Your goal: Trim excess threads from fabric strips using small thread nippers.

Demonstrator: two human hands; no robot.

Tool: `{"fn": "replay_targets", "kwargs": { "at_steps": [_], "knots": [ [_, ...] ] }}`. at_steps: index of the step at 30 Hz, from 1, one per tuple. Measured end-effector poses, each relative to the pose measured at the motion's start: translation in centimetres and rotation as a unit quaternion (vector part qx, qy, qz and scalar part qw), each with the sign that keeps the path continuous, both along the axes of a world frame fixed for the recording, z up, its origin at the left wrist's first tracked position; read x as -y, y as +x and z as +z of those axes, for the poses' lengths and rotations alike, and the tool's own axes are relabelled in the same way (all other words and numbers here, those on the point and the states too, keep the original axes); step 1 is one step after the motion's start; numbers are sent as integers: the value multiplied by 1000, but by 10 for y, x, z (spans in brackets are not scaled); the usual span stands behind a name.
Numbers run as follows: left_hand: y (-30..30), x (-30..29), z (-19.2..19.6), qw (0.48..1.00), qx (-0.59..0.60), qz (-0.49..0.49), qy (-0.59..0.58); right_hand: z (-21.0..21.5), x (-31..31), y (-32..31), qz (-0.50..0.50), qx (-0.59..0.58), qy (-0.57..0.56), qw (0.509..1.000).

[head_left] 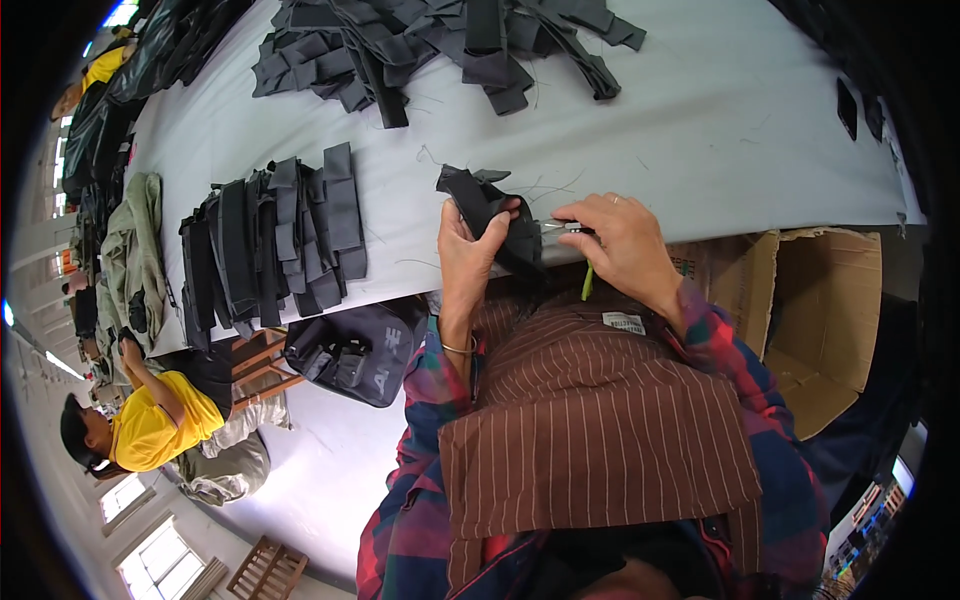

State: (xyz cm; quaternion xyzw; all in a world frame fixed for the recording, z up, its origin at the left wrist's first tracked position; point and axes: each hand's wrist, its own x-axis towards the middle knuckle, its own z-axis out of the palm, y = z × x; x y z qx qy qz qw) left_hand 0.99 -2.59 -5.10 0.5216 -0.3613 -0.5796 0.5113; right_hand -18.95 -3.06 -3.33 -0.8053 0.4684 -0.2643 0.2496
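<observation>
At the near edge of the table, my left hand (467, 250) is closed round a dark grey fabric strip (520, 243), which is folded and bent over the fingers. My right hand (620, 238) grips small metal thread snips (565, 227). The tips of the snips point left and reach the strip's right side; whether they touch it I cannot tell. Below the right fingers hangs a bright green tag or cord (587, 282). Loose threads (545, 188) lie on the table just beyond the strip.
A row of dark strips (270, 240) lies to the left, and a tangled heap of them (430, 50) at the far side. Below the table edge are a black bag (360, 350) and an open cardboard box (825, 310). A person in yellow (165, 420) works at the left.
</observation>
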Motion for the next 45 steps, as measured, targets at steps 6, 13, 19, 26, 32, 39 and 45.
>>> {"fn": "replay_targets", "kwargs": {
  "at_steps": [6, 13, 19, 26, 32, 39, 45],
  "knots": [
    [-1, 0, -1, 1000, -13, -7, 1, -14, 0, 7, -8, -28, -26, 999],
    [3, -1, -5, 999, -24, -22, -6, -16, 4, 11, 24, -42, -72, 996],
    [2, -1, -4, 999, -32, -24, 2, -19, 6, 10, 39, -60, -101, 992],
    [6, -2, -10, 999, -39, -27, -7, -21, 5, 10, 21, -54, -82, 995],
    [6, -5, -9, 999, -31, -16, -3, -13, 5, 17, -3, 24, -39, 999],
    [7, -5, -8, 999, -40, -22, 0, -9, 10, 30, 60, -57, -112, 990],
    [7, -5, -7, 998, -48, -32, -12, -17, 13, 36, 83, -82, -143, 983]
  ]
}}
